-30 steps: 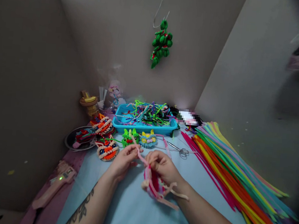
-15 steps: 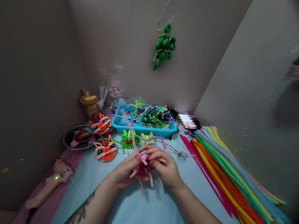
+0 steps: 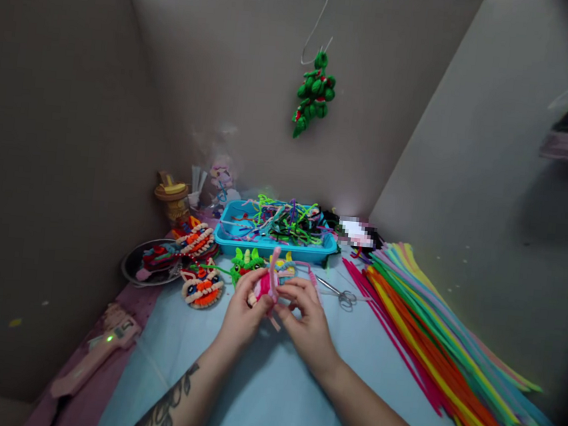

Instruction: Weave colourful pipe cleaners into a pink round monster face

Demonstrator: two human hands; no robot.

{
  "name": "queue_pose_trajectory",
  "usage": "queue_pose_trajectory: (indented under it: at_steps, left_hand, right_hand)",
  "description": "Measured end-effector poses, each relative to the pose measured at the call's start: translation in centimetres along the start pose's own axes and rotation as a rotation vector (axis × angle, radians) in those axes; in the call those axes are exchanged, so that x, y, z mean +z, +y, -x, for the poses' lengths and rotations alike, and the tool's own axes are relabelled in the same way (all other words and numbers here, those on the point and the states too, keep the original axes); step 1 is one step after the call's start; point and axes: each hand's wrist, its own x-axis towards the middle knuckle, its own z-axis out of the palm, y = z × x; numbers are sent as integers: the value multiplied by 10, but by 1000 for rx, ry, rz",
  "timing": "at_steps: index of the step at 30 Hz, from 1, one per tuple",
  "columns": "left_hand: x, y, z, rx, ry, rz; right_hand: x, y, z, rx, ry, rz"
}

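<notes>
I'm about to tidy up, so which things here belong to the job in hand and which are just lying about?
In the job:
pink fuzzy piece, in the left hand, right hand at it
probably coloured stems, scissors, strands in the blue tray

Likely just lying about:
hanging green ornament
yellow-topped jar

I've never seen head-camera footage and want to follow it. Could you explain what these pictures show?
There's no machine here, just a person's two bare hands. One camera worn on the head takes every picture, looking forward and down. The left hand holds a small pink fuzzy piece; the right hand has its fingers at the piece's edge, though its exact grip is unclear. On the light-blue surface are a blue tray of tangled fuzzy strips, scissors, a green animal-like face and an orange-and-cream one. Long colourful stems lie to the right.
</notes>
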Motion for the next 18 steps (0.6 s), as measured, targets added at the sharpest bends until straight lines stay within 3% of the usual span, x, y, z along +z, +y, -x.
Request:
queue_pose_trajectory:
  at_steps: [3,7,12,18]
  left_hand:
    - [2,0,1,81,15,-88]
    - [3,0,1,77,19,-65]
    - [1,-3,0,70,32,-49]
    - [-1,-2,2,96,-20,-18]
  right_hand:
    - [3,3,-2,76,1,-125]
    - [4,8,-4,148,59,-309]
    - [3,10,-8,398,99,-570]
    - [-3,7,-14,594,43,-789]
